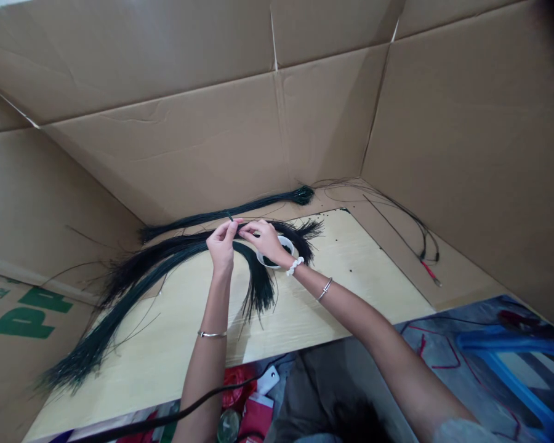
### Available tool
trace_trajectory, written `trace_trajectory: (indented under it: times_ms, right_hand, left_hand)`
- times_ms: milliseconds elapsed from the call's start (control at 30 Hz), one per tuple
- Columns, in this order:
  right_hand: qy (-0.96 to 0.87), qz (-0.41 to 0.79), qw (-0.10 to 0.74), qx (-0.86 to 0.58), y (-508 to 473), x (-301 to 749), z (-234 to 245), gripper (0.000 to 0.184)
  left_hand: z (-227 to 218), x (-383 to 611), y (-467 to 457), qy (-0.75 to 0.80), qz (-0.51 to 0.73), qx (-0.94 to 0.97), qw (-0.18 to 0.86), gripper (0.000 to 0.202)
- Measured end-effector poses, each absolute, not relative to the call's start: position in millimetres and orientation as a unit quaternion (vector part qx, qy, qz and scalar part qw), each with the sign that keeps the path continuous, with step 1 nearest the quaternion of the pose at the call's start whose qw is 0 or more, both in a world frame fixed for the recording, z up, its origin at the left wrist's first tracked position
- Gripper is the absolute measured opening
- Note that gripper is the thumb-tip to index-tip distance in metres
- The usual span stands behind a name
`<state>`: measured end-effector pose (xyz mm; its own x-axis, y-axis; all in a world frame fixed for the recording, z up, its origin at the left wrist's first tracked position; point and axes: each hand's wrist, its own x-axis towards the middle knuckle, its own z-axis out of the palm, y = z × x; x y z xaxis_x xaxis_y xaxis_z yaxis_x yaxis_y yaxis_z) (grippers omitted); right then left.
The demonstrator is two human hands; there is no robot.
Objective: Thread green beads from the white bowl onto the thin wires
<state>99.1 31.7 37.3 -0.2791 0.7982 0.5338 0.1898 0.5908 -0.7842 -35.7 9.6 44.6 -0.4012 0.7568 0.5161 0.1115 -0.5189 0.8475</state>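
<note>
My left hand (pixel 222 242) and my right hand (pixel 261 237) meet fingertip to fingertip above a pale wooden board (pixel 332 289). Both pinch a thin dark green wire (pixel 231 218) whose tip sticks up past my left fingers. Under my right hand stands a small white bowl (pixel 288 243) with dark small pieces in it. Long bundles of dark green wires (pixel 166 258) lie curved across the board beneath and to the left of my hands. Another tied bundle (pixel 240 210) lies behind them along the cardboard wall.
Tall cardboard walls (pixel 203 129) enclose the board on three sides. Loose black wires with a red end (pixel 427 264) lie at the right corner. A blue plastic stool (pixel 512 363) stands lower right. A black cable (pixel 180 411) and red packaging (pixel 240 394) lie below the board's front edge.
</note>
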Motion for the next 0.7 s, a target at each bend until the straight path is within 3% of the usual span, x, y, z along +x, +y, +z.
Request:
trace_trajectory:
  times_ms: [200, 333, 700]
  right_hand:
    - [-0.736, 0.314, 0.486, -0.351, 27.5, 96.7, 30.1, 0.008]
    - [-0.737, 0.289, 0.508, -0.34, 27.3, 93.6, 35.2, 0.018]
    - [-0.742, 0.255, 0.52, -0.337, 28.6, 87.5, 31.1, 0.011]
  left_hand:
    - [46.8, -39.2, 7.4, 0.428, 0.721, 0.498, 0.221, 0.022]
    - [46.5, -40.2, 7.3, 0.432, 0.721, 0.494, 0.223, 0.024]
    - [41.8, -37.2, 5.3, 0.437, 0.721, 0.486, 0.232, 0.025]
